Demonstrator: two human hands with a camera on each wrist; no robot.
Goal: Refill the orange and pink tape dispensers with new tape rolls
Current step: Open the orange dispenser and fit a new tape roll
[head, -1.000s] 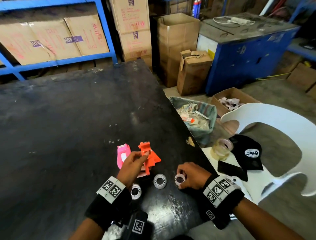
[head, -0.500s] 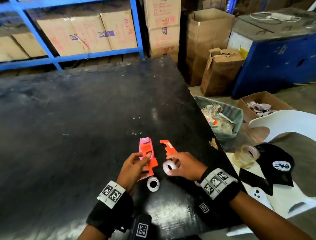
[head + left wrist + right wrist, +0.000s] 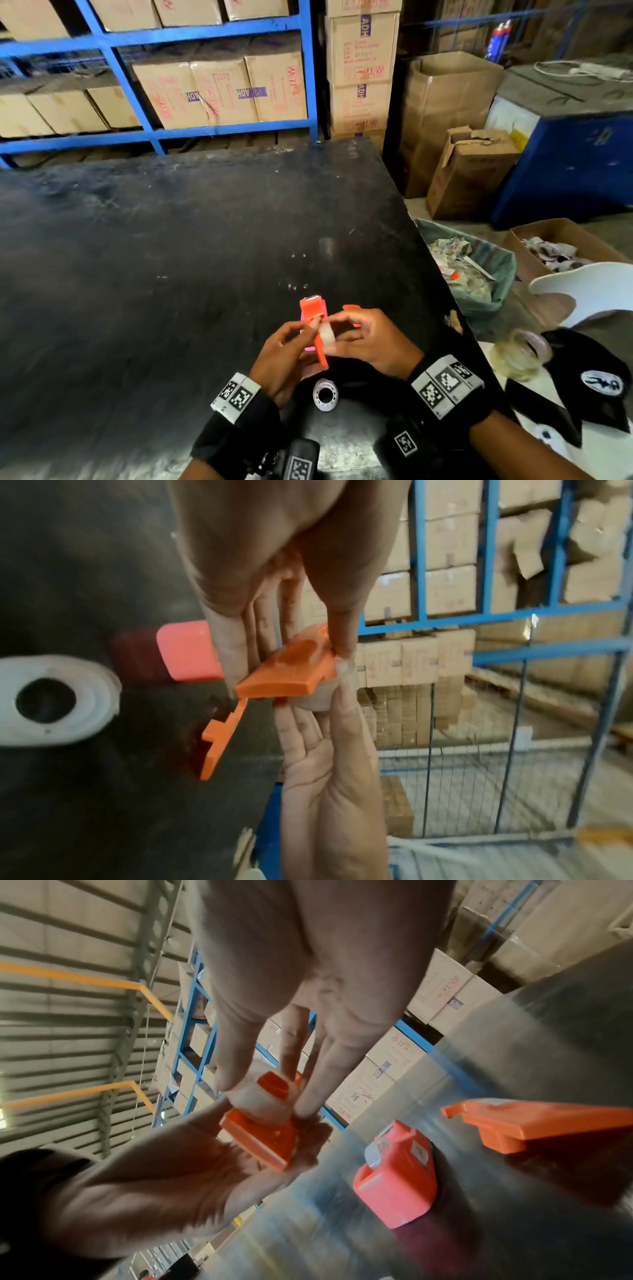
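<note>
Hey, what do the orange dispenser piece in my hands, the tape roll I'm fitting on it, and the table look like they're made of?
Orange dispenser piece: apparently moulded plastic, glossy, with crisp edges and small highlights.
Tape roll: seemingly clear or frosted adhesive tape, milky and translucent; its core isn't visible.
Table: a black, scuffed, slightly shiny top, perhaps painted board or laminate; I can't tell which.

Black worktable (image 3: 171, 257) before blue shelving (image 3: 212, 32) of cardboard boxes (image 3: 219, 92).

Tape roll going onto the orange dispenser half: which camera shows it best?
Right wrist: the tape roll sits unobstructed against the orange dispenser half. Head view shows it small between both hands; left wrist shows only a sliver behind the plastic.
</note>
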